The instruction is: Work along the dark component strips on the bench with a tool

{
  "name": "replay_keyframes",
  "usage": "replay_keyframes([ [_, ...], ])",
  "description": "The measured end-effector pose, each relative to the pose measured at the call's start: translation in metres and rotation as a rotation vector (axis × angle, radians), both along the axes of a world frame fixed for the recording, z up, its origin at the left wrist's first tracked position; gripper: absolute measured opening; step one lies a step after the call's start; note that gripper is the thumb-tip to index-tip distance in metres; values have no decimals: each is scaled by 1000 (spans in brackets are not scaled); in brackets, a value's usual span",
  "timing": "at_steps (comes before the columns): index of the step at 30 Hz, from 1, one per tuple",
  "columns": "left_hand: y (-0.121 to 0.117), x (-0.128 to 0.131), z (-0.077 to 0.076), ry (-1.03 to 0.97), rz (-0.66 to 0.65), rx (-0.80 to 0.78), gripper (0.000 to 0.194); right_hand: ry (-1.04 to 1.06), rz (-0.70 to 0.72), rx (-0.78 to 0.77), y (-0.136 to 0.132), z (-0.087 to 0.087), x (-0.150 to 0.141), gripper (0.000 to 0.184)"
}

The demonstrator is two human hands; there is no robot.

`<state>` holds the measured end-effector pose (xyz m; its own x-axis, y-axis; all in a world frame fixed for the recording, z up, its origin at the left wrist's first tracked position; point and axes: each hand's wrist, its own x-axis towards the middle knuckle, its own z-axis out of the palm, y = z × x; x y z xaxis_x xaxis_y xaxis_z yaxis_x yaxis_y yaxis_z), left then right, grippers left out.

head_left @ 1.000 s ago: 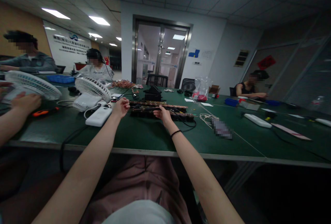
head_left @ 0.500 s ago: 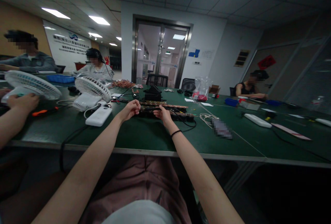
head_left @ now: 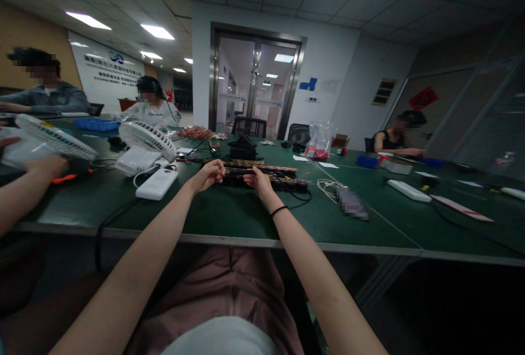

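Note:
My left hand (head_left: 209,175) is closed, thumb against fingers, at the left end of a bundle of long copper-coloured and black strands (head_left: 283,180). Facing it, my right hand (head_left: 258,181) is closed in a pinch over the middle of the bundle. Between the two hands runs a thin dark length; whether my fingertips hold it or it lies behind them is too small to make out. A second row of similar strands (head_left: 279,168) lies just behind. A black cable (head_left: 301,202) loops out at the right of the bundle.
Left of my arms stand a white fan (head_left: 141,150) and a white power bank (head_left: 156,184). A co-worker's hand (head_left: 47,169) is at another fan (head_left: 53,136). Behind the strands sits a black object (head_left: 241,148). On the right lie a coiled white cord (head_left: 326,190) and a blurred-out phone-like object (head_left: 351,203).
My left hand has moved right, closer to my right hand, then nearly stopped. My right hand has stayed in place. At far left, the co-worker's hands and fan have shifted.

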<state>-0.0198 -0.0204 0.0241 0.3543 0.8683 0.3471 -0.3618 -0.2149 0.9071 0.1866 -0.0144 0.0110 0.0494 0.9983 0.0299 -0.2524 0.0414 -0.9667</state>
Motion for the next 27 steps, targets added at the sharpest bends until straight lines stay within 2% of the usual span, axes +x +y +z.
replay_keyframes([
  [9, 0, 0, 0, -31, 20, -68, 23, 31, -12, -39, -6, 4, -1, 25],
  [19, 0, -2, 0, -55, 16, -80, 22, 31, 0, -21, -2, 0, 1, 25],
  [27, 0, -2, 1, -69, 25, -71, 22, 45, -9, -40, -4, 3, -1, 25],
])
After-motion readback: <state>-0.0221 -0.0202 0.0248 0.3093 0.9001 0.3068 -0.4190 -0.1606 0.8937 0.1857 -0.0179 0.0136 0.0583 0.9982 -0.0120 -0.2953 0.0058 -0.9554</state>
